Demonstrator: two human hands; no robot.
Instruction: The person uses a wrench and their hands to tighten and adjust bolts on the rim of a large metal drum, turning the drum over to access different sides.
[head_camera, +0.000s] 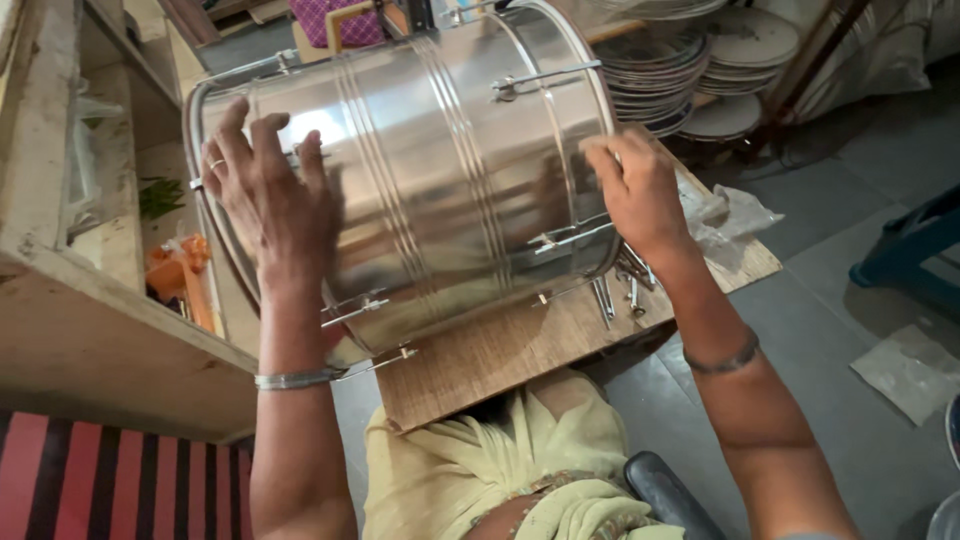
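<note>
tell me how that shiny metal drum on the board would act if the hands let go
The metal drum lies on its curved side on the wooden board, so it would probably roll. Its polished shell looks slippery and stiff. Both the left hand and right hand press it, perhaps steadying it.

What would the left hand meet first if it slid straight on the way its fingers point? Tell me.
The left hand already lies flat on the shiny steel drum shell; onward, probably its left rim hoop.

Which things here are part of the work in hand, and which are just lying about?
In hand:
steel drum, lying on its side
left hand and right hand, both flat on the drum
wooden board under the drum
loose metal rods beside the right hand

Lying about:
stacked round plates
crumpled plastic
orange thing on the shelf
blue stool
</note>
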